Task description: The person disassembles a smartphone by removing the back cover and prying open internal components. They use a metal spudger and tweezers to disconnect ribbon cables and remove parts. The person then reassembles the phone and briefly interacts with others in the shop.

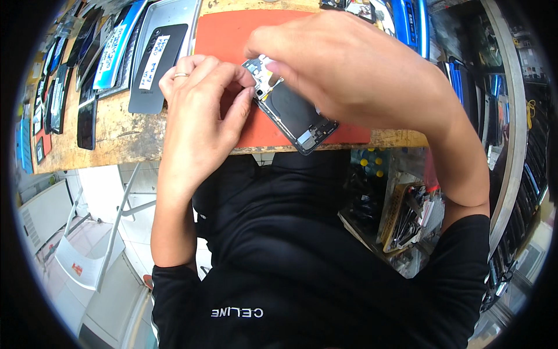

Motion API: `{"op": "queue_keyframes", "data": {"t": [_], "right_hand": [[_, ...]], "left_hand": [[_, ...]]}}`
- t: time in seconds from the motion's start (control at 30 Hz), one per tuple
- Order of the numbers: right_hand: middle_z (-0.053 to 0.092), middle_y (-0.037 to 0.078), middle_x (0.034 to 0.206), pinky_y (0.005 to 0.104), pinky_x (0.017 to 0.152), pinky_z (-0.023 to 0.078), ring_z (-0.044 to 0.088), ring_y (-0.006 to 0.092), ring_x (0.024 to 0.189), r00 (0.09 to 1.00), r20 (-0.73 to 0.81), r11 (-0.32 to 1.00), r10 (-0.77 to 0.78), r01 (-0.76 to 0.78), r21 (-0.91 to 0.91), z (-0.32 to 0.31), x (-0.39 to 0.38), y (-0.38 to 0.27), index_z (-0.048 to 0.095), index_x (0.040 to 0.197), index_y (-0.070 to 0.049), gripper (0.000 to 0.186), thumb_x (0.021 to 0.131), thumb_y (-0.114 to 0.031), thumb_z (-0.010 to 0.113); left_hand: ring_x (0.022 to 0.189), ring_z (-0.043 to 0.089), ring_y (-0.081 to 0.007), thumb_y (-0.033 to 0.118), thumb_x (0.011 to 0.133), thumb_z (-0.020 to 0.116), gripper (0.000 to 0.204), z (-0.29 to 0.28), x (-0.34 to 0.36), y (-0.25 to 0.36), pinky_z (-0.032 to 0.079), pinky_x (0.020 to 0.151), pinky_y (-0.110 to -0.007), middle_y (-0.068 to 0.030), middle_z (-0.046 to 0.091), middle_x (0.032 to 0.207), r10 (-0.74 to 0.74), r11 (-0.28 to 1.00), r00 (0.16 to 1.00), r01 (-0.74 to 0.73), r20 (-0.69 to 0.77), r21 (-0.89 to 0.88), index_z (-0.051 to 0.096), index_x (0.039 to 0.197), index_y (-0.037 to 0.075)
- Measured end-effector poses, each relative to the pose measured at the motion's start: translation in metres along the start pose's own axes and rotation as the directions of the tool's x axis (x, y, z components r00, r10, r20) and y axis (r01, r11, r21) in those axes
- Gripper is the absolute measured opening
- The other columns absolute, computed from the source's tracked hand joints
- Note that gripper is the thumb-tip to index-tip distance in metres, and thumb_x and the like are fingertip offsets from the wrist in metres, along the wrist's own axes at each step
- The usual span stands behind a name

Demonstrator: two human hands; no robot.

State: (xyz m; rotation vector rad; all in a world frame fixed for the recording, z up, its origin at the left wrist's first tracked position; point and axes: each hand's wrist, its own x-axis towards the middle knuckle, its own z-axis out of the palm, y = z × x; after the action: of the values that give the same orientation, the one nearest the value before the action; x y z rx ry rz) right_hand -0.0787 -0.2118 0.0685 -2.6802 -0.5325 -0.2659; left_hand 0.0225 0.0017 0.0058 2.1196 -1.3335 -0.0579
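Black shirt (pixel 302 256) bears white lettering (pixel 237 312); hands (pixel 200 96) (pixel 331 64) touch opened phone (pixel 293 110).

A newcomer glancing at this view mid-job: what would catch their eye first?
Probably the opened phone, its inner parts exposed near the top middle, with the left hand at its upper left edge and the right hand over its upper end. Next, the bright orange mat beneath it, then the dark back panel with a handwritten white label, left of the mat.
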Motion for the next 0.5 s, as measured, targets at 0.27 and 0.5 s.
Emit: {"op": "queue_keyframes", "data": {"t": [0.27,0.5], "right_hand": [[0.07,0.023,0.09,0.0503,0.086,0.056,0.07,0.044,0.094,0.99,-0.13,0.987,-0.055,0.074,0.142,0.008,0.001,0.008,0.063,0.097,0.003,0.017,0.081,0.006,0.069],[0.066,0.025,0.085,0.0543,0.08,0.052,0.068,0.0467,0.09,0.975,-0.217,0.996,0.054,-0.037,0.083,0.008,-0.008,0.015,0.057,0.097,0.003,0.014,0.084,0.007,0.064]], "left_hand": [[0.111,0.063,-0.0353,0.007,0.082,0.08,0.02,0.008,0.015,0.016,0.039,0.109,-0.051,-0.0116,0.072,0.101,0.139,0.973,0.99,-0.143,0.038,0.18,0.075,0.101,0.002],[0.108,0.063,-0.0355,0.008,0.084,0.077,0.012,0.013,0.019,0.017,0.041,0.108,-0.053,-0.0133,0.067,0.094,0.198,0.944,0.977,-0.213,0.082,0.253,0.069,0.088,0.001]]}}
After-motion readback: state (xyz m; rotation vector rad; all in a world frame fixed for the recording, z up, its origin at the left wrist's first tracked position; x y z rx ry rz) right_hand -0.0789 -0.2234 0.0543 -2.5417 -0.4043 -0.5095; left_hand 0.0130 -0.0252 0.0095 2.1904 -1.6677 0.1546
